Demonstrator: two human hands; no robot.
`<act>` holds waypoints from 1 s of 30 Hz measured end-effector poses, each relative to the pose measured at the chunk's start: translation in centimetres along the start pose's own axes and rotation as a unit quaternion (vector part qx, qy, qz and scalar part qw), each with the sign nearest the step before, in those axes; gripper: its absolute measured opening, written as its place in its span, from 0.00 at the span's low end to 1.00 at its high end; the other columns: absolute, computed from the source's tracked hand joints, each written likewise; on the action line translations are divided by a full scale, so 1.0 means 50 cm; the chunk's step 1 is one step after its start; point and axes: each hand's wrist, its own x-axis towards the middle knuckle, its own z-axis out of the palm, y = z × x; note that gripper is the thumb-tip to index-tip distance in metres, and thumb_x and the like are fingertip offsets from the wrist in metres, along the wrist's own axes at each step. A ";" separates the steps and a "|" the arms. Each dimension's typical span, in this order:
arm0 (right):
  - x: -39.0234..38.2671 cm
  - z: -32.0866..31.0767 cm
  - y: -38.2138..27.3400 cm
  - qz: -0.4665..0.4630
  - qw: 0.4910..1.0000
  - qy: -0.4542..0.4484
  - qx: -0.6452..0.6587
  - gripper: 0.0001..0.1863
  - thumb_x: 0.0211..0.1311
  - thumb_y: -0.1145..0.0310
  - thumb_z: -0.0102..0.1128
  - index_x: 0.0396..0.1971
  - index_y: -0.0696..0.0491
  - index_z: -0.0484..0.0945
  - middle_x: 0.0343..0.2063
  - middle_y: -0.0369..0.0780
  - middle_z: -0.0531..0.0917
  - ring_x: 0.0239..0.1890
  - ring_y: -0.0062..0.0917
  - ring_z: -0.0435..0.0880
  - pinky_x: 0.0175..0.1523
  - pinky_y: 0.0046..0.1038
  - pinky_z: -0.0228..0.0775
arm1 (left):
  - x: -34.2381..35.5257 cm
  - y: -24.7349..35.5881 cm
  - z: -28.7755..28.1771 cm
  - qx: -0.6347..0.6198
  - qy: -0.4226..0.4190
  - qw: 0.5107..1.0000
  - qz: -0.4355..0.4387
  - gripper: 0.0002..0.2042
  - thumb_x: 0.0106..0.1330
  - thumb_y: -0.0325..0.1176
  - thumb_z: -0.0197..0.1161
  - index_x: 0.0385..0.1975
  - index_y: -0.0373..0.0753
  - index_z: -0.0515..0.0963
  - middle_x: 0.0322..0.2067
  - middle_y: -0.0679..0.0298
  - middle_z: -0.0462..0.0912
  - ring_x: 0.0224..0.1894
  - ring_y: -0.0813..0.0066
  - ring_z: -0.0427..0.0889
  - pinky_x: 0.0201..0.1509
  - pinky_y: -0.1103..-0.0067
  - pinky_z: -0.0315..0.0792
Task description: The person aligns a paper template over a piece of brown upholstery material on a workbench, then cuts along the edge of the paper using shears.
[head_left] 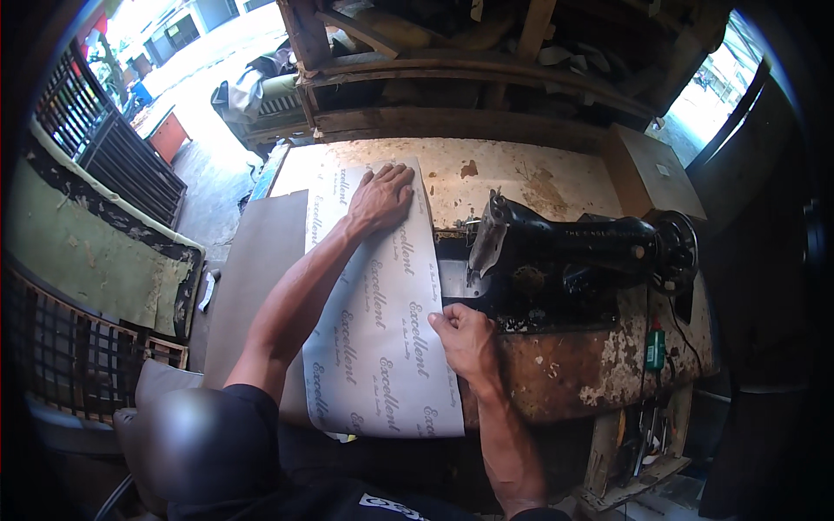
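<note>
1. Nearest the camera, the right hand (466, 340) pinched the near right edge of the printed white sheet (382, 330), fingers curled.
2. Farther off, the left hand (380, 199) lay flat and spread, pressing the sheet onto the desk (521, 178).
3. Beside it stood a black sewing machine (573, 260); the sheet seemingly was being smoothed and aligned.

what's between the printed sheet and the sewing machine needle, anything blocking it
Nothing visible does. The white printed sheet lies flat on the worn table, its right edge just left of the black sewing machine. The left hand presses its far end and the right hand holds its near edge; the gap to the needle area looks clear.
</note>
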 end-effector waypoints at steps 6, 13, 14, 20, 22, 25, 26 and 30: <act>-0.211 -0.020 0.016 0.022 0.999 -0.038 0.001 0.14 0.66 0.61 0.65 0.32 0.59 0.81 0.21 0.47 0.84 0.22 0.34 0.85 0.31 0.33 0.74 | -0.137 0.124 -0.022 -0.034 -0.092 0.995 0.014 0.27 0.77 0.45 0.42 0.73 0.42 0.62 0.75 0.58 0.60 0.79 0.60 0.52 0.81 0.61 0.43; -0.398 -0.065 0.070 0.083 0.991 -0.056 0.085 0.13 0.68 0.64 0.66 0.32 0.60 0.80 0.18 0.43 0.82 0.20 0.13 0.77 0.27 0.25 0.68 | -0.267 0.256 -0.036 -0.042 -0.091 0.994 0.037 0.28 0.75 0.45 0.46 0.73 0.42 0.61 0.75 0.59 0.59 0.79 0.60 0.51 0.82 0.60 0.42; -0.410 -0.069 0.074 0.088 0.991 -0.061 0.077 0.13 0.69 0.63 0.65 0.32 0.59 0.80 0.17 0.41 0.81 0.19 0.12 0.73 0.26 0.24 0.66 | -0.278 0.265 -0.038 -0.042 -0.092 0.994 0.037 0.28 0.75 0.45 0.46 0.73 0.42 0.61 0.75 0.59 0.59 0.79 0.60 0.51 0.82 0.60 0.42; -0.446 -0.094 0.102 0.077 0.991 -0.105 0.038 0.14 0.68 0.62 0.66 0.33 0.59 0.80 0.18 0.42 0.82 0.20 0.14 0.77 0.28 0.25 0.68 | -0.314 0.309 -0.044 -0.040 -0.087 0.995 0.041 0.28 0.75 0.44 0.46 0.73 0.41 0.62 0.74 0.58 0.60 0.79 0.60 0.52 0.81 0.59 0.43; -0.442 -0.096 0.112 0.082 0.989 -0.118 0.035 0.14 0.68 0.61 0.66 0.33 0.59 0.80 0.19 0.43 0.82 0.21 0.17 0.79 0.28 0.26 0.69 | -0.319 0.309 -0.046 -0.041 -0.087 0.995 0.036 0.28 0.75 0.43 0.46 0.73 0.42 0.62 0.75 0.58 0.60 0.79 0.59 0.52 0.81 0.59 0.43; -0.433 -0.105 0.116 0.082 0.986 -0.145 0.024 0.15 0.68 0.59 0.66 0.35 0.58 0.81 0.21 0.45 0.83 0.22 0.23 0.83 0.30 0.28 0.71 | -0.319 0.310 -0.043 -0.031 -0.088 0.995 0.043 0.28 0.75 0.43 0.46 0.73 0.42 0.61 0.75 0.58 0.60 0.78 0.59 0.52 0.81 0.59 0.43; -0.428 -0.109 0.116 0.079 0.984 -0.157 0.017 0.16 0.68 0.58 0.65 0.35 0.58 0.81 0.22 0.45 0.84 0.23 0.26 0.85 0.31 0.30 0.72 | -0.321 0.311 -0.042 -0.031 -0.089 0.995 0.042 0.28 0.75 0.43 0.46 0.73 0.42 0.61 0.75 0.58 0.60 0.78 0.59 0.52 0.81 0.59 0.43; -0.390 -0.138 0.085 0.106 0.967 -0.225 -0.048 0.16 0.67 0.57 0.66 0.36 0.57 0.81 0.23 0.46 0.84 0.26 0.31 0.87 0.33 0.32 0.74 | -0.320 0.304 -0.040 -0.033 -0.084 0.995 0.042 0.28 0.75 0.44 0.48 0.73 0.42 0.62 0.74 0.58 0.60 0.78 0.59 0.53 0.81 0.58 0.44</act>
